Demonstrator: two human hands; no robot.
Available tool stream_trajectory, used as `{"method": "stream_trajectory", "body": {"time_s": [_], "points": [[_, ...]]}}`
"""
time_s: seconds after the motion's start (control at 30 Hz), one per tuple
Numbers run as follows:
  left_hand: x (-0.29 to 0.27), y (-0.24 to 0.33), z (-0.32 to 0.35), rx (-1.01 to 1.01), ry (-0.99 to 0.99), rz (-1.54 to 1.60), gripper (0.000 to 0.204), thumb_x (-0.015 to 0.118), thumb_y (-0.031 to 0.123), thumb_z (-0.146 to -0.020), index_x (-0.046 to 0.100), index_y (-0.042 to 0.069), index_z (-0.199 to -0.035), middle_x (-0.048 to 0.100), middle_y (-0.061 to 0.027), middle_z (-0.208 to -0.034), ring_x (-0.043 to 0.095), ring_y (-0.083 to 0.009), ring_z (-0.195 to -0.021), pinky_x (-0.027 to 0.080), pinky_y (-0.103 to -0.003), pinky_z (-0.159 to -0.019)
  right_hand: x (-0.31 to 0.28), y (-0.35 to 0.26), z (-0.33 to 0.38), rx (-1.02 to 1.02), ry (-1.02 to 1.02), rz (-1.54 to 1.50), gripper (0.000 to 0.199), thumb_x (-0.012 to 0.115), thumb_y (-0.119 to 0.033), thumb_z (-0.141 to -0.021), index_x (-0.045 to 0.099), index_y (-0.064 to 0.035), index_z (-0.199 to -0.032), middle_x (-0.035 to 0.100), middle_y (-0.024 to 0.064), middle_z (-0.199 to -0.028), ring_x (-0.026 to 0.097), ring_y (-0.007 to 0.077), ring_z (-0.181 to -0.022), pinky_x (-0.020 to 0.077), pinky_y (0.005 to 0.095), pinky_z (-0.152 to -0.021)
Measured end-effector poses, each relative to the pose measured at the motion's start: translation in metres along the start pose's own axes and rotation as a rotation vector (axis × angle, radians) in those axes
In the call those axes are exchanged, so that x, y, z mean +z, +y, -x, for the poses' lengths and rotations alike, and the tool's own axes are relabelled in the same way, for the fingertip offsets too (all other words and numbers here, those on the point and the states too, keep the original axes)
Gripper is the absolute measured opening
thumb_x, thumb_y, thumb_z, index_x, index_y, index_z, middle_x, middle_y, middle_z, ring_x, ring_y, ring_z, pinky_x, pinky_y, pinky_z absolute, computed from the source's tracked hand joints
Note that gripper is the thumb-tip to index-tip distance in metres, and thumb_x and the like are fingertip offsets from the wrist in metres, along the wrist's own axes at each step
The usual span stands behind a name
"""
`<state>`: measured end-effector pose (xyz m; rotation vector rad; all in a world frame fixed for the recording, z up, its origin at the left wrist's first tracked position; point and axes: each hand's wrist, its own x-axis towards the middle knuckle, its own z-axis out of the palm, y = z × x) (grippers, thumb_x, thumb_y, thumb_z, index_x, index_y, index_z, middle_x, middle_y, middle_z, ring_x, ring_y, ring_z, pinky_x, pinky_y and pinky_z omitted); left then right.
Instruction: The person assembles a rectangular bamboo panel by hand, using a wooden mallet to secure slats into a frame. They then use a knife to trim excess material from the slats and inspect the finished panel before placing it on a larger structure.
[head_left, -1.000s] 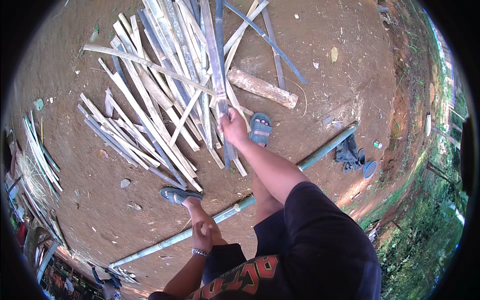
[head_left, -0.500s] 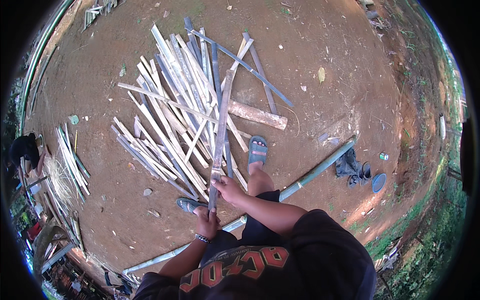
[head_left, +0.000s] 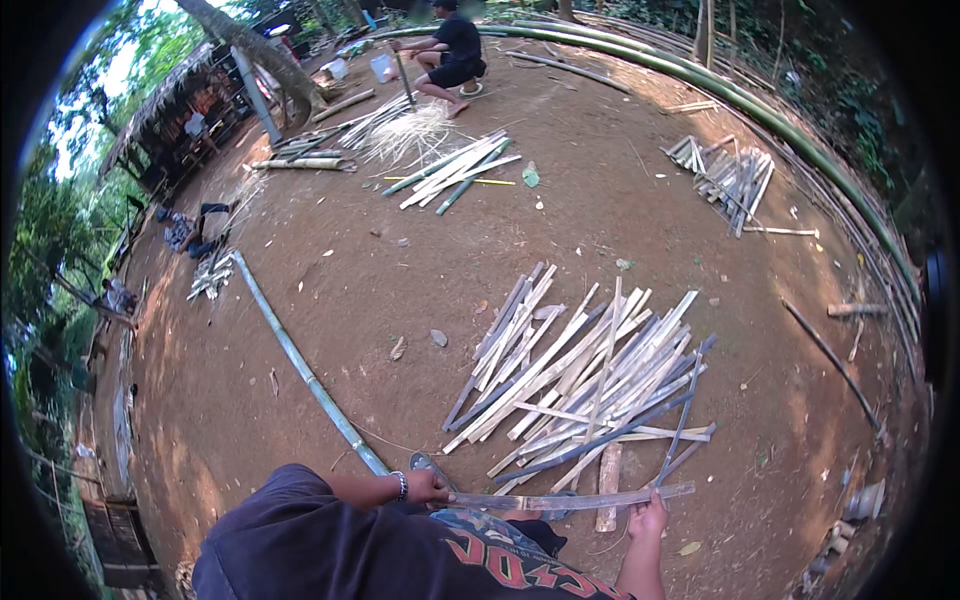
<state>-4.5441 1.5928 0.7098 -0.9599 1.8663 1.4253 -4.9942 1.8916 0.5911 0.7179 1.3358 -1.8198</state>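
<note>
Wearer's in a dark navy short-sleeved T-shirt [head_left: 330, 540] w/ red block lettering across the chest. Thin beaded metal bracelet [head_left: 401, 486] on the left wrist. Forearms bare, both hands bare, left hand [head_left: 428, 488] & right hand [head_left: 648, 520].

pale tan bamboo slats [head_left: 585, 385], green pole [head_left: 300, 362], reddish-brown dirt ground [head_left: 420, 270], black shirt [head_left: 330, 550].

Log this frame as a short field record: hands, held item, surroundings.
left hand: left hand grips one end of the long flat bamboo strip
right hand: right hand holds the other end
strip pose: about level, across the body
ahead: heap of split bamboo slats on bare dirt ground
left side: long green bamboo pole lying on the ground
far: seated person working by more slats
</note>
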Motion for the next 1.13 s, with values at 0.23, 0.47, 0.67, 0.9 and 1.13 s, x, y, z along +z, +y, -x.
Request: {"method": "stream_trajectory", "body": {"time_s": [0.23, 0.47, 0.67, 0.9, 1.13], "points": [[-0.047, -0.088, 0.073, -0.256, 0.264, 0.016, 0.074, 0.062, 0.077, -0.08, 0.075, 0.005, -0.081, 0.072, -0.0098, -0.073, 0.069, -0.0211, -0.069, 0.053, -0.036, -0.068, 0.12, 0.008, 0.013, -0.157, -0.241, 0.152, 0.035, 0.054, -0.018, -0.104, 0.049, -0.0043, -0.135, 0.061, 0.0152, -0.126, 0.06, 0.0286, -0.119, 0.0475, 0.0484, -0.105], [-0.042, -0.266, 0.164, -0.269, 0.639, 0.958, 0.022, 0.077, 0.021, -0.089, 0.057, 0.014, -0.081, 0.057, 0.002, -0.064, 0.051, -0.009, -0.05, 0.04, -0.024, -0.045, 0.261, 0.173, 0.064, -0.211, 0.005, 0.731, 0.09, 0.07, 0.003, -0.083, 0.015, -0.0086, -0.154, 0.063, 0.0201, -0.105, 0.07, 0.0268, -0.081, 0.06, 0.0372, -0.06], [-0.077, -0.425, 0.276, -0.301, 0.988, 1.515, 0.007, 0.067, 0.015, -0.096, 0.062, 0.013, -0.093, 0.064, 0.0019, -0.076, 0.057, -0.008, -0.058, 0.049, -0.021, -0.051, 0.239, 0.301, 0.139, -0.015, 0.012, 0.734, 0.067, 0.075, -0.002, -0.084, 0.038, -0.0107, -0.139, 0.067, 0.0144, -0.099, 0.069, 0.0236, -0.072, 0.0585, 0.0373, -0.055], [-0.131, -0.433, 0.291, -0.165, 1.633, 1.836, 0.027, 0.05, 0.027, -0.105, 0.066, 0.005, -0.101, 0.07, -0.0059, -0.095, 0.067, -0.0193, -0.078, 0.058, -0.036, -0.073, 0.236, 0.315, 0.179, 0.411, -0.428, 1.016, 0.023, 0.072, -0.017, -0.091, 0.063, -0.0118, -0.111, 0.067, 0.0051, -0.089, 0.068, 0.0157, -0.071, 0.0556, 0.0316, -0.062], [-0.159, -0.567, 0.318, -0.349, 1.791, 1.856, 0.037, 0.046, 0.034, -0.104, 0.06, 0.0, -0.102, 0.068, -0.0101, -0.089, 0.065, -0.0229, -0.076, 0.057, -0.038, -0.077, 0.283, 0.305, 0.204, -0.369, -1.201, 1.952, 0.031, 0.078, -0.036, -0.084, 0.07, -0.0141, -0.105, 0.073, 0.0104, -0.1, 0.07, 0.0278, -0.091, 0.055, 0.047, -0.082]]}}
